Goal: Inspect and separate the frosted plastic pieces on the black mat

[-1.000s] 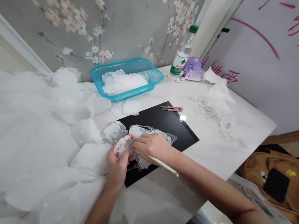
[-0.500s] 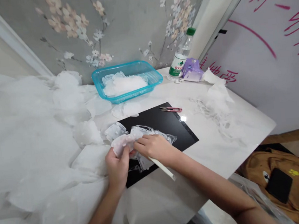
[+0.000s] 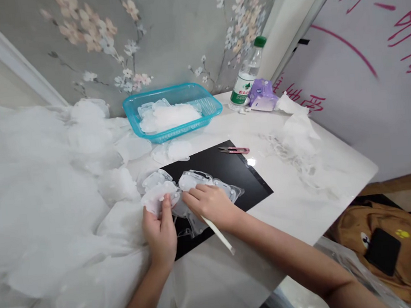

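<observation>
My left hand point(image 3: 161, 235) pinches a thin, frosted-white plastic piece point(image 3: 156, 196) with small round bumps, its thumb on top. My right hand point(image 3: 213, 205) is closed around a slim off-white stick-shaped tool point(image 3: 218, 235), whose back end sticks out below the palm; its tip is hidden by the fingers. Both hands are over a black board point(image 3: 253, 181). Several clear and frosted pieces point(image 3: 192, 178) lie on that board, partly under my right hand. Pink-handled thread snips point(image 3: 234, 149) rest near the board's far edge.
A large heap of white frosted pieces point(image 3: 43, 203) covers the left side. At the back stand a blue basket point(image 3: 174, 133) with more pieces and a water bottle point(image 3: 244, 85) beside a purple wipes pack point(image 3: 262, 95). Clear scraps point(image 3: 296, 157) and crumpled tissue point(image 3: 291, 104) lie right.
My left hand has drawn the frosted piece slightly left, away from my right hand, and its thumb now lies across the piece. My right hand has stayed almost in place.
</observation>
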`<state>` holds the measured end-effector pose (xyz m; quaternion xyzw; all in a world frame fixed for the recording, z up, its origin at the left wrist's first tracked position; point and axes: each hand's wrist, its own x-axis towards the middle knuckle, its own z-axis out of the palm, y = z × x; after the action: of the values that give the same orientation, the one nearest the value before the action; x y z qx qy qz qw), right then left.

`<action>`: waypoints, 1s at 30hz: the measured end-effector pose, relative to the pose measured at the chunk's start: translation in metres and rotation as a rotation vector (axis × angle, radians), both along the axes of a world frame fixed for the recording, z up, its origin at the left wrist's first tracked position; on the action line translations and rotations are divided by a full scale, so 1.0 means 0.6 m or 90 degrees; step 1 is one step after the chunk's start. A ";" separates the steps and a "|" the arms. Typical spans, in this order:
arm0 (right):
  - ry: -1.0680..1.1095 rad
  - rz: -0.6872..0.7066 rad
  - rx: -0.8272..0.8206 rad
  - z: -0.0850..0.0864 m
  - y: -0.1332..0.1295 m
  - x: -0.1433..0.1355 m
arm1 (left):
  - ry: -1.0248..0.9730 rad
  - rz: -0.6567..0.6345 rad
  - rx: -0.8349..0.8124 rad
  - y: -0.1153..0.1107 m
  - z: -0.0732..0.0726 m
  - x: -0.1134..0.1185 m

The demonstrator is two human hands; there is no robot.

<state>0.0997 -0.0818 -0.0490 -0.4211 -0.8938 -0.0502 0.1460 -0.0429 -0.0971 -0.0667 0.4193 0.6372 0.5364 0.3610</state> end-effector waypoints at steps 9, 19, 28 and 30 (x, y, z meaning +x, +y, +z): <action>0.067 -0.134 0.021 -0.003 0.007 -0.010 | -0.059 0.034 0.040 0.001 0.009 0.004; 0.687 -0.146 -0.199 0.020 0.004 0.009 | -0.233 -0.045 -0.023 0.014 0.004 0.000; 0.689 -0.141 -0.254 0.017 0.003 0.005 | -0.339 -0.079 -0.079 0.022 0.013 -0.009; 0.717 -0.153 -0.281 0.014 0.003 0.006 | -0.349 -0.086 -0.083 0.022 0.016 -0.008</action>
<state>0.1032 -0.0802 -0.0404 -0.5010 -0.6149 0.3499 0.4985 -0.0476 -0.0839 -0.0571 0.2760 0.5196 0.5624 0.5810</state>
